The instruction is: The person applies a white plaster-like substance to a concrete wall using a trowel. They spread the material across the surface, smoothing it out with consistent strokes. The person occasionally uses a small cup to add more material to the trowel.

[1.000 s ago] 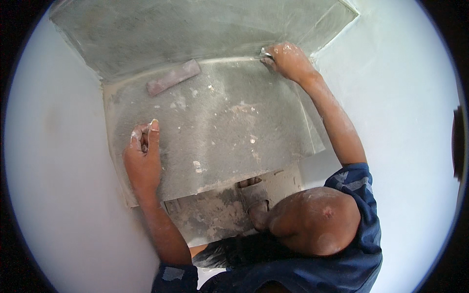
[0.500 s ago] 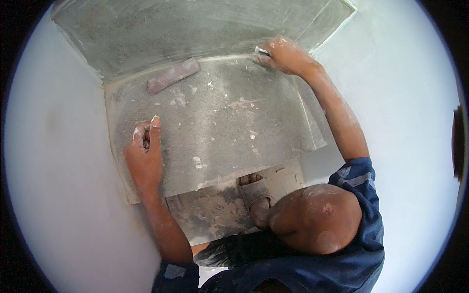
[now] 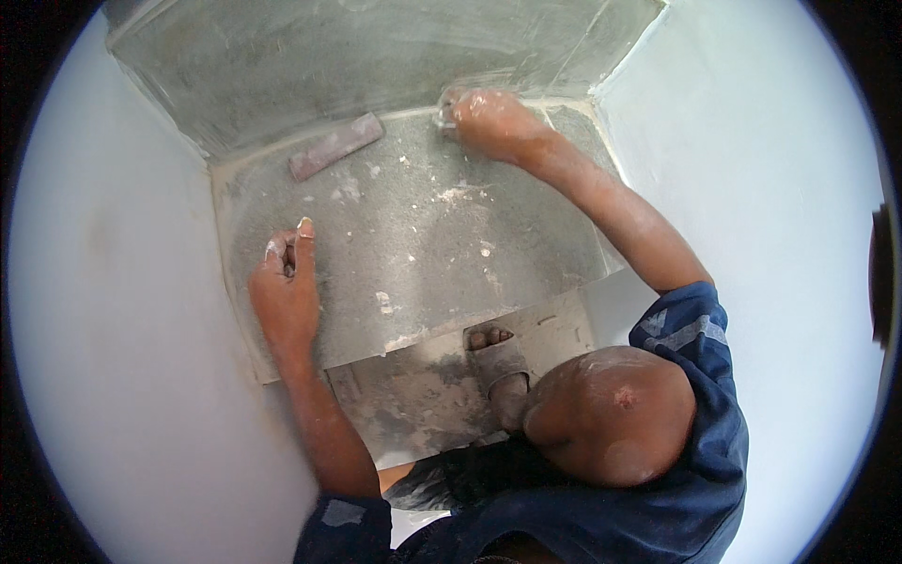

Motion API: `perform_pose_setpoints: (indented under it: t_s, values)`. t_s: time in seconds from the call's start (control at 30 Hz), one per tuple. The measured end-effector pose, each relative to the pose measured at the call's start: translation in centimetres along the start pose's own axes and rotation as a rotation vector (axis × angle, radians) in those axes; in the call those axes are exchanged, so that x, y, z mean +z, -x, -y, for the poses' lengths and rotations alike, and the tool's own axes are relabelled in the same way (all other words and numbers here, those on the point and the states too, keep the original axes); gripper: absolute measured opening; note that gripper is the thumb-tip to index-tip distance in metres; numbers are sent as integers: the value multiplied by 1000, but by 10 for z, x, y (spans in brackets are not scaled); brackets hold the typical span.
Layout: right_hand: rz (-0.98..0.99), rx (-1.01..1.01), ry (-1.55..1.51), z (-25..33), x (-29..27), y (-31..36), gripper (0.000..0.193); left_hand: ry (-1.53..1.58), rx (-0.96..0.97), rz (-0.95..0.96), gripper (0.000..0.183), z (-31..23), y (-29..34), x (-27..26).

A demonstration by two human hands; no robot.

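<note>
My right hand (image 3: 493, 122), dusted with white, is closed at the far seam of a grey stone slab (image 3: 413, 263). Its fingers grip a small tool (image 3: 443, 115) smeared with white paste, mostly hidden by the hand and blurred. Over the slab's left part hovers my left hand (image 3: 287, 291), fingers curled in and thumb pointing up. White paste sticks to its thumb tip and knuckles, and I see nothing held in it. Between the hands, toward the back, lies a dusty purplish-brown oblong block (image 3: 336, 147).
An upright grey panel (image 3: 376, 56) rises behind the slab. White walls stand close on the left (image 3: 122, 310) and right (image 3: 780, 235). White crumbs (image 3: 460, 195) dot the slab. Below its front edge are a stained lower surface (image 3: 404, 404), my sandalled foot (image 3: 503, 362) and my bent knee (image 3: 611, 414).
My right hand has slid left along the far seam with the small tool. My left hand has barely shifted, keeping its curled shape. The block lies where it was.
</note>
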State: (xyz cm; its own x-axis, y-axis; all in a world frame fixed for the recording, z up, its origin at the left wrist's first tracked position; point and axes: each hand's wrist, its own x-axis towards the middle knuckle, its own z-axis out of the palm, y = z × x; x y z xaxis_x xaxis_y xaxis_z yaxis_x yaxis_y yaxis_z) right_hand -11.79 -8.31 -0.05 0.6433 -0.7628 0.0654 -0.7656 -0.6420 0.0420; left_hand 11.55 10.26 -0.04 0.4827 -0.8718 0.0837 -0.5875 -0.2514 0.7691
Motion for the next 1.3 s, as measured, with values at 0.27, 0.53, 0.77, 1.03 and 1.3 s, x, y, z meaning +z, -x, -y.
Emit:
perform_pose_setpoints:
  t_s: [0.27, 0.53, 0.77, 1.03, 1.3]
  values:
    - [131, 99, -91, 25, -35, 21, 30, -19, -38, -35, 38, -3, 4, -1]
    - [304, -233, -87, 57, -42, 80, 38, -47, -41, -48, 41, -5, 5, -3]
    - [306, 255, -160, -10, -54, 26, 61, -46, -13, -29, 44, -2, 5, -4]
    - [255, 122, -90, -13, -34, 28, 75, -38, -17, -60, 45, -2, 7, 0]
    - [323, 132, -209, -14, -26, 22, 80, -83, -18, -58, 44, -5, 6, -3]
